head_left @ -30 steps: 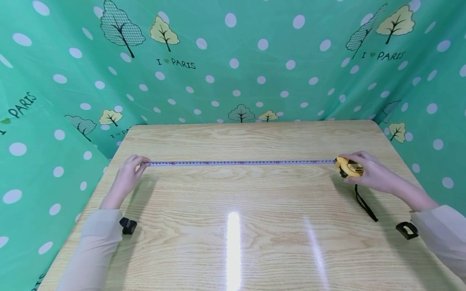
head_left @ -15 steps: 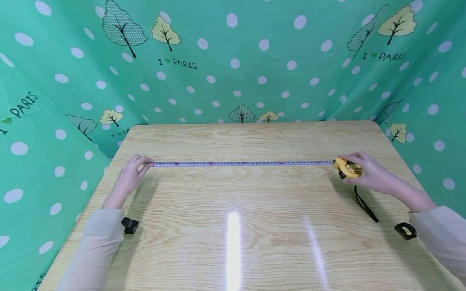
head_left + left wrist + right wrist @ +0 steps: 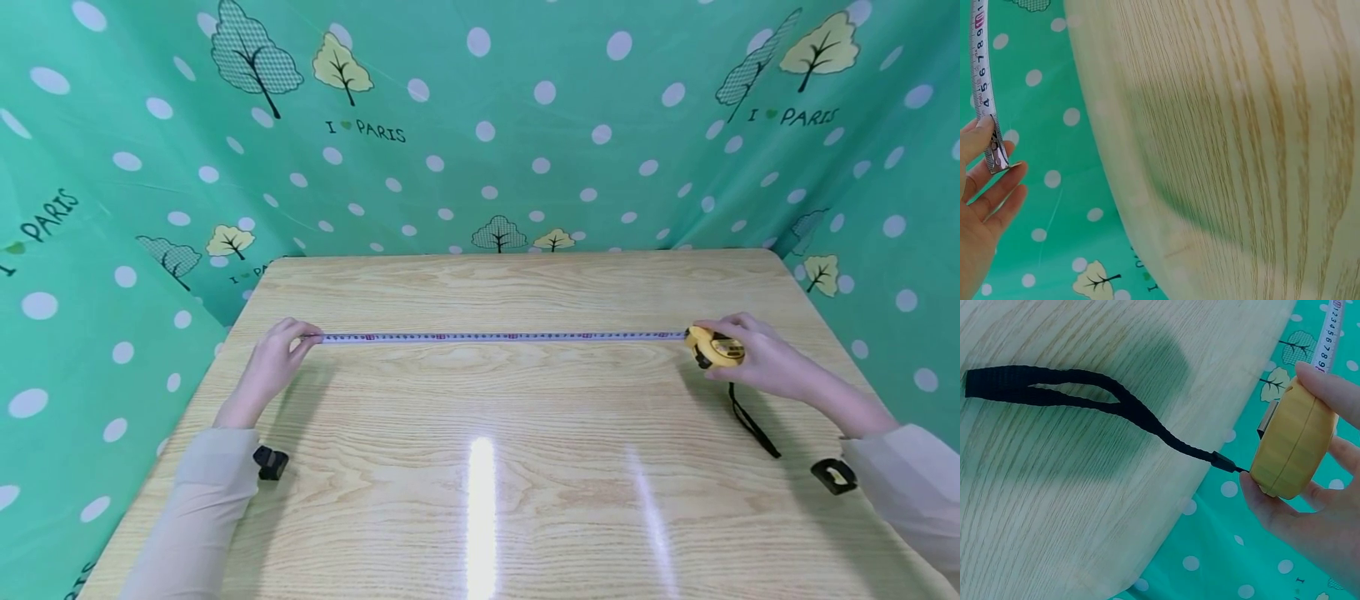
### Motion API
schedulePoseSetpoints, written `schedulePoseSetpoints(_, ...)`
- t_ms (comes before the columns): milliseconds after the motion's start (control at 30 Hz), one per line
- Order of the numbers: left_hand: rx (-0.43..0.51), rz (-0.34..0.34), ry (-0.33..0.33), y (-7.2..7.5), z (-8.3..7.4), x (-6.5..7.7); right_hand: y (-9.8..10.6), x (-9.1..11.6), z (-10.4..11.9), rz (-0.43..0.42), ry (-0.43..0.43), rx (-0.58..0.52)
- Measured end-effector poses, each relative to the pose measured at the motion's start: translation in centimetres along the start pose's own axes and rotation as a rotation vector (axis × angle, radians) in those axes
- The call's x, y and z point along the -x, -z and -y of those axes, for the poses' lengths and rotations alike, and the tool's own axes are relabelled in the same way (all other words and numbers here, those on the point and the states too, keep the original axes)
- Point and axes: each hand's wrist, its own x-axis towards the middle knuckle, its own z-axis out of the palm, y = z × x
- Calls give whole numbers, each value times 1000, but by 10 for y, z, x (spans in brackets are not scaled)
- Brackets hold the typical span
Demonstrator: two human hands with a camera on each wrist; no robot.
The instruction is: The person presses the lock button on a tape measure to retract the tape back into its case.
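A yellow tape measure (image 3: 714,347) is held in my right hand (image 3: 772,358), fingers and thumb around its case. Its white blade (image 3: 480,337) stretches straight across to the left above the table. At the far end my left hand (image 3: 273,358) pinches the blade near its tip. In the left wrist view the thumb of the left hand (image 3: 982,206) lies on the blade (image 3: 984,81) just below the 4, and the metal end hook shows beside the fingers. The right wrist view shows the yellow case (image 3: 1294,440) on edge, with a black wrist strap (image 3: 1138,415) hanging from it.
Both hands are over a light wooden table (image 3: 480,400). A green curtain (image 3: 480,183) with dots and trees surrounds its back and sides. Black wrist-worn devices (image 3: 272,462) show beside the sleeves. Bright light reflections lie on the table's near half.
My left hand has moved slightly right, toward the case, and the blade's exposed length has become a little shorter. The right hand with the tape measure has shifted only slightly left.
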Motion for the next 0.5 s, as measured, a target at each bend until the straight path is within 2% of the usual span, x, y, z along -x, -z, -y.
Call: schedulePoseSetpoints(500,-15,-1,-32,-3,-2,-2,-2,-2,1,11,4,2)
